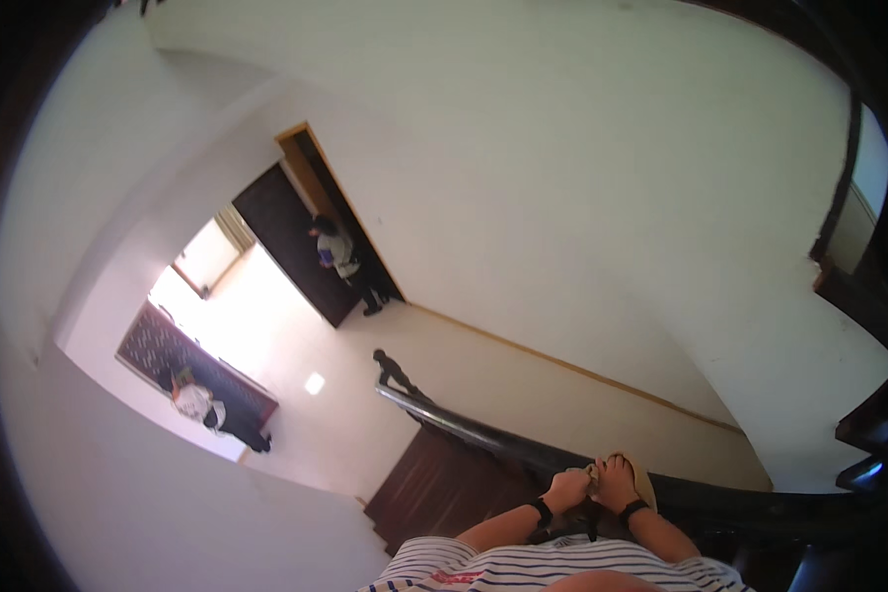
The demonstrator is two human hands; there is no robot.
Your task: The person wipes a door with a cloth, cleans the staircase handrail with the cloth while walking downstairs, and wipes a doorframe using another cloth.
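Both of my hands are together over a dark, glossy stair handrail (488,436) at the bottom right of the view. My left hand (568,490) is closed around part of a crumpled tan cloth (593,479). Beside it, my right hand (616,479) lies with its fingers over the same bunched material and over a yellowish cloth (642,485) that spreads out along its outer side. Each wrist bears a black band. What lies under the palms is hidden.
Below are dark wooden stairs (444,481) and a pale floor (340,377). One person (337,255) stands by a dark door (296,240); another person (200,403) is beside a patterned dark red panel (192,362). A dark figure-shaped ornament (394,370) tops the handrail's end. More steps (855,296) rise at right.
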